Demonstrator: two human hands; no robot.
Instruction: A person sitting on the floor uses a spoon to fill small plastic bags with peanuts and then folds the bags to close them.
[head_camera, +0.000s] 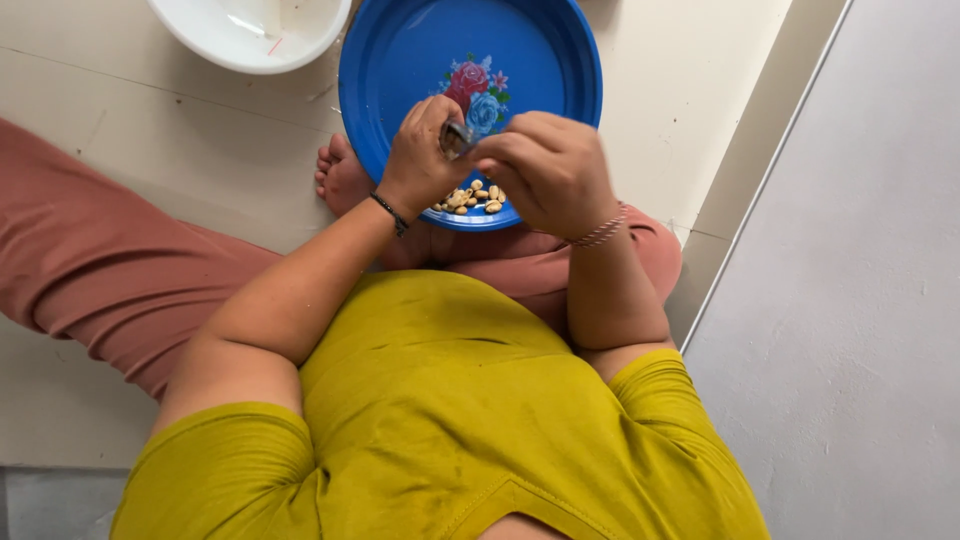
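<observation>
A round blue plate (420, 60) with a painted flower in its middle rests on my lap and the floor. Several small tan nuts (472, 200) lie near its closest rim. My left hand (420, 160), with a dark band on the wrist, and my right hand (550, 170), with a beaded bracelet, meet just above the nuts. Between their fingertips is a small grey object (456, 138), pinched from both sides. I cannot tell what it is.
A white bowl (250, 35) stands on the pale tiled floor at the upper left, close to the plate. My bare foot (340, 175) lies under the plate's left edge. A grey wall (850, 300) runs along the right.
</observation>
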